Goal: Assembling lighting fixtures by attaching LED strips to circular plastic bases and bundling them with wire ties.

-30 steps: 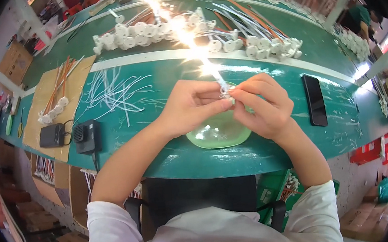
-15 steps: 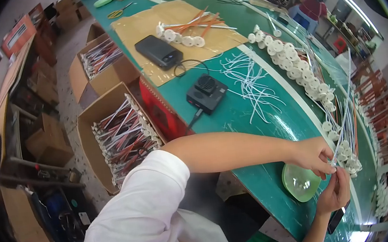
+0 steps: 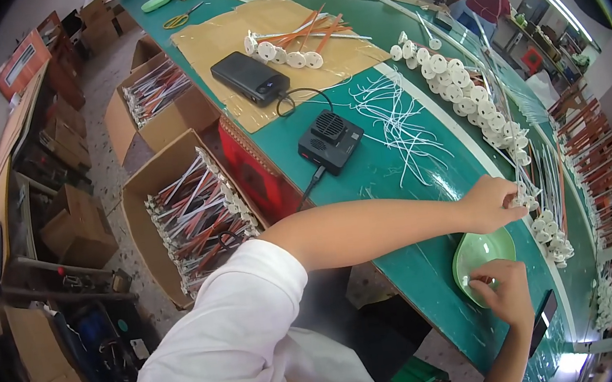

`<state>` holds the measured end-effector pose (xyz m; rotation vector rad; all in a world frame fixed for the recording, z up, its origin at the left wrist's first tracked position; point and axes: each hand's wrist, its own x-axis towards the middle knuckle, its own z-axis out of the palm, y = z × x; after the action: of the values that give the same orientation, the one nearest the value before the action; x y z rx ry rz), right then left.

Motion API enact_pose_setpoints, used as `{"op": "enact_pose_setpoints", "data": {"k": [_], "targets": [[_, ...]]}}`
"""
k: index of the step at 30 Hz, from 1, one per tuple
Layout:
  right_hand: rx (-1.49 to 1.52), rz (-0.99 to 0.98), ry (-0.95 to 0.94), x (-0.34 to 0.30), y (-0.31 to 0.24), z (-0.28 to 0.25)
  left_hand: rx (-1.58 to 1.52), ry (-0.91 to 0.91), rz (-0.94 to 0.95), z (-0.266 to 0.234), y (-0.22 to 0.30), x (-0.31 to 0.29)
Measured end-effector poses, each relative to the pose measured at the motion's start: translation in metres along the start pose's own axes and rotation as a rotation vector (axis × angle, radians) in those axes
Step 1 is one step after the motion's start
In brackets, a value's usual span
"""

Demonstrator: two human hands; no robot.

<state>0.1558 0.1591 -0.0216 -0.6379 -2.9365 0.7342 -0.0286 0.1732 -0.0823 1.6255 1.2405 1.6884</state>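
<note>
Green tabletop (image 3: pixel 423 275), carton (image 3: pixel 156 172) alongside — left hand (image 3: pixel 492 203) pinching white piece (image 3: pixel 524 201), right hand (image 3: pixel 506 288) over bowl (image 3: pixel 485 247) — grip unclear

The left hand (image 3: pixel 491 203) covers what lies between its fingertips, perhaps a white disc (image 3: pixel 526 196). The right hand (image 3: pixel 506 288) hides whatever its fingertips touch in the green bowl (image 3: pixel 482 249); the lower edge cuts off its forearm (image 3: pixel 512 360). The distant worker (image 3: pixel 488 6) is too small to make out.

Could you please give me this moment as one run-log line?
left hand: at white discs, hold unclear | right hand: over green bowl, contact unclear | table: white strips, phone
</note>
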Motion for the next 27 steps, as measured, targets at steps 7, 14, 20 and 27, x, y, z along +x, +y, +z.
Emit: {"op": "enact_pose_setpoints", "data": {"k": [7,14,20,27], "targets": [[0.074,-0.053,0.198,-0.007,0.006,0.006,-0.012,-0.068,0.024,0.002,0.013,-0.011],[0.159,-0.010,0.512,-0.015,0.008,0.018,-0.171,-0.081,-0.001,0.007,0.031,-0.016],[0.342,-0.066,1.047,-0.008,0.011,0.035,-0.595,-0.122,-0.317,0.013,0.053,-0.023],[0.267,-0.211,1.158,0.012,0.014,0.042,-0.978,-0.258,-0.244,0.007,0.057,-0.029]]}}
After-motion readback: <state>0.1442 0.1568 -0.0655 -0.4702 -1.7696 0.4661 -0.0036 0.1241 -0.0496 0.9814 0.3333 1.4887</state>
